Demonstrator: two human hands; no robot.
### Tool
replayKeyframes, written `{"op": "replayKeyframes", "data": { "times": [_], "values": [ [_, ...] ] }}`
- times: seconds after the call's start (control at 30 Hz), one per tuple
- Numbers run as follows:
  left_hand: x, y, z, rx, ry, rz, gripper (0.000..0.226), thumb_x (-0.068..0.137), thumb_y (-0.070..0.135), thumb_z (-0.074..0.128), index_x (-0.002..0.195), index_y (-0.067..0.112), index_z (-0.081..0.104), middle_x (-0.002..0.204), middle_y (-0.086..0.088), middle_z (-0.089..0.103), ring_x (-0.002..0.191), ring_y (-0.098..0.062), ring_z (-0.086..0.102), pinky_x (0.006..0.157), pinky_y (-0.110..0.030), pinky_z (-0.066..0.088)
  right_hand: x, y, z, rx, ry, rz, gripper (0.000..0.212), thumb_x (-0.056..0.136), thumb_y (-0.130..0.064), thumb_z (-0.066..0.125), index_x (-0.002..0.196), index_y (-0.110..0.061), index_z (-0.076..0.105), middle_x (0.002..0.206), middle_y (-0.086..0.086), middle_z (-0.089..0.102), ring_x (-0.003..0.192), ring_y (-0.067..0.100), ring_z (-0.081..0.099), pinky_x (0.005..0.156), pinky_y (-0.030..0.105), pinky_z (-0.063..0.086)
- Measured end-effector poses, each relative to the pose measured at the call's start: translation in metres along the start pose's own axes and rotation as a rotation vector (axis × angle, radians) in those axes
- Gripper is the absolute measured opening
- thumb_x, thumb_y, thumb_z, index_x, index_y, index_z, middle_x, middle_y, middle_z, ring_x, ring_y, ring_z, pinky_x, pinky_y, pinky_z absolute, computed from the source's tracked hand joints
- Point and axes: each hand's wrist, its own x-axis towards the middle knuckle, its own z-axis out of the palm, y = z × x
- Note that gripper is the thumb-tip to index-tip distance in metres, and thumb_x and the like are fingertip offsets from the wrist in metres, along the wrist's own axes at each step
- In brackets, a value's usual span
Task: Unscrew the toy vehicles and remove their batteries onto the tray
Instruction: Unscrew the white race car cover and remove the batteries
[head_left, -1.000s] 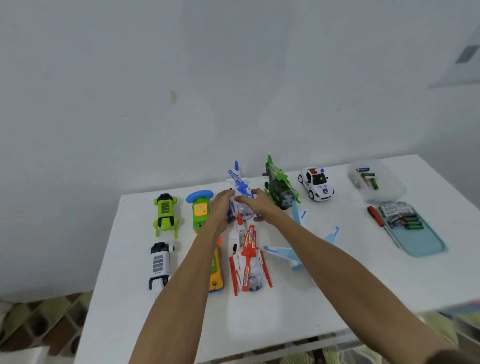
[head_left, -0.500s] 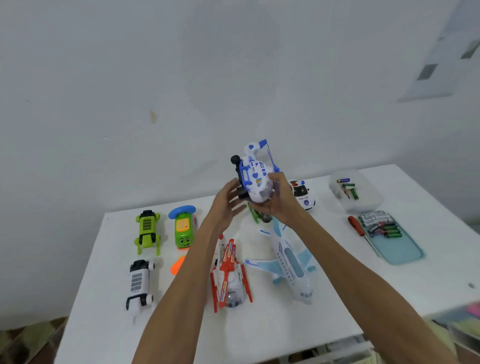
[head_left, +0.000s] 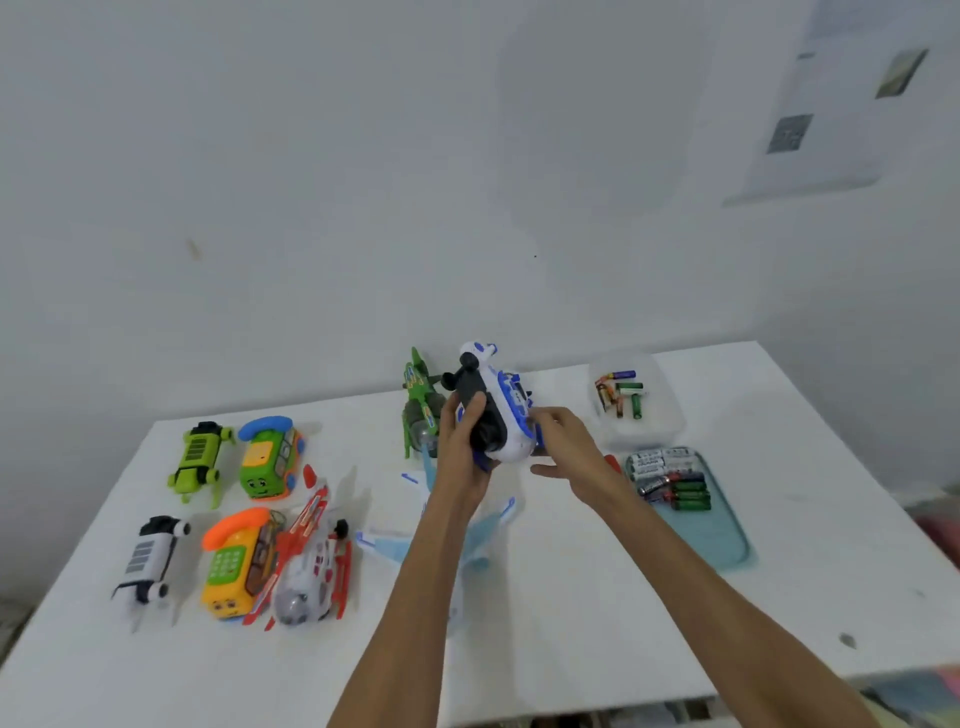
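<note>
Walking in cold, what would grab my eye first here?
Two bare arms reach to the table's middle, where the left hand grips a blue-and-white toy helicopter turned belly-up, the right hand open beside it. Bright toys fill the left half, notably a red-and-white helicopter and a lime green car. At right, batteries lie on a pale teal tray.

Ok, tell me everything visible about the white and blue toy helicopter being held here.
The white and blue plastic toy helicopter is lifted clear of the white table and turned so its black underside, with black wheels, faces the camera. Its tail points up and away. The left hand grips it from the left, thumb across the black base; the right hand meets its right side, fingers loose. No screwdriver is on it.
</note>
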Motion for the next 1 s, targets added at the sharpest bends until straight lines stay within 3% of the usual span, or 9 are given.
{"op": "replayKeyframes", "data": {
  "times": [0.1, 0.23, 0.4, 0.6, 0.7, 0.83, 0.93, 1.0],
  "values": [
    [-0.012, -0.021, 0.02, 0.034, 0.038, 0.021, 0.058, 0.091, 0.022, 0.073, 0.144, 0.029, 0.05, 0.128, -0.006, 0.071, 0.117, -0.026, 0.069, 0.092, -0.045, 0.059, 0.001, 0.002, -0.03, -0.066, -0.028, -0.042, 0.028, 0.1, -0.044, 0.051, 0.121, -0.028, 0.057, 0.12, -0.005, 0.063, 0.1, 0.011, 0.063, 0.088, 0.041, 0.058],
    [-0.018, -0.043, 0.037, 0.144, 0.052, -0.023, 0.05, 0.103, 0.023, 0.056, 0.151, 0.032, 0.045, 0.128, -0.008, 0.072, 0.119, -0.031, 0.068, 0.096, -0.047, 0.054, -0.001, 0.006, -0.058, -0.075, -0.141, 0.048, 0.041, 0.093, -0.063, 0.051, 0.116, -0.033, 0.065, 0.115, -0.01, 0.067, 0.104, 0.014, 0.063, 0.091, 0.042, 0.053],
    [-0.017, -0.047, 0.047, 0.289, 0.055, -0.003, 0.057, 0.091, 0.019, 0.05, 0.143, 0.042, 0.048, 0.129, -0.008, 0.07, 0.115, -0.031, 0.069, 0.076, -0.036, 0.058, 0.003, 0.019, -0.074, -0.222, -0.164, -0.131, 0.033, 0.089, -0.056, 0.065, 0.11, -0.031, 0.066, 0.105, -0.011, 0.073, 0.103, 0.01, 0.067, 0.095, 0.037, 0.053],
    [-0.006, -0.046, 0.046, 0.32, 0.008, 0.013, 0.05, 0.1, 0.005, 0.042, 0.141, 0.032, 0.052, 0.135, -0.013, 0.066, 0.117, -0.034, 0.067, 0.085, -0.042, 0.058, 0.007, 0.011, -0.077, -0.118, -0.162, -0.106, 0.026, 0.089, -0.042, 0.07, 0.106, -0.024, 0.066, 0.099, -0.002, 0.075, 0.095, 0.017, 0.071, 0.079, 0.042, 0.062],
    [-0.001, -0.037, 0.049, 0.319, -0.017, 0.019, 0.047, 0.1, 0.005, 0.043, 0.136, 0.033, 0.055, 0.135, -0.012, 0.066, 0.12, -0.035, 0.066, 0.086, -0.043, 0.058, 0.008, 0.002, -0.074, -0.078, -0.155, -0.125, 0.026, 0.09, -0.036, 0.071, 0.113, -0.031, 0.061, 0.101, -0.001, 0.075, 0.094, 0.016, 0.072, 0.068, 0.034, 0.061],
    [0.009, -0.032, 0.043, 0.303, -0.009, -0.014, 0.04, 0.103, 0.016, 0.05, 0.139, 0.033, 0.054, 0.13, -0.008, 0.069, 0.117, -0.029, 0.068, 0.078, -0.038, 0.059, 0.012, -0.008, -0.07, -0.099, -0.158, -0.162, 0.028, 0.09, -0.035, 0.071, 0.115, -0.039, 0.058, 0.103, -0.005, 0.074, 0.097, 0.012, 0.07, 0.076, 0.032, 0.06],
    [0.015, -0.031, 0.035, 0.313, -0.036, -0.077, 0.049, 0.096, 0.036, 0.067, 0.14, 0.016, 0.058, 0.132, -0.017, 0.068, 0.12, -0.035, 0.066, 0.092, -0.046, 0.058, 0.017, -0.003, -0.068, -0.146, -0.182, -0.133, 0.036, 0.089, -0.034, 0.072, 0.122, -0.037, 0.058, 0.106, -0.005, 0.073, 0.1, 0.012, 0.069, 0.079, 0.033, 0.059],
    [0.017, -0.03, 0.03, 0.382, -0.095, -0.093, 0.046, 0.094, 0.036, 0.072, 0.131, 0.01, 0.065, 0.123, -0.018, 0.071, 0.117, -0.037, 0.067, 0.099, -0.051, 0.056, 0.021, 0.002, -0.07, -0.188, -0.206, -0.115, 0.033, 0.091, -0.036, 0.069, 0.124, -0.033, 0.061, 0.109, -0.005, 0.072, 0.101, 0.013, 0.069, 0.082, 0.036, 0.06]
  ]
}}
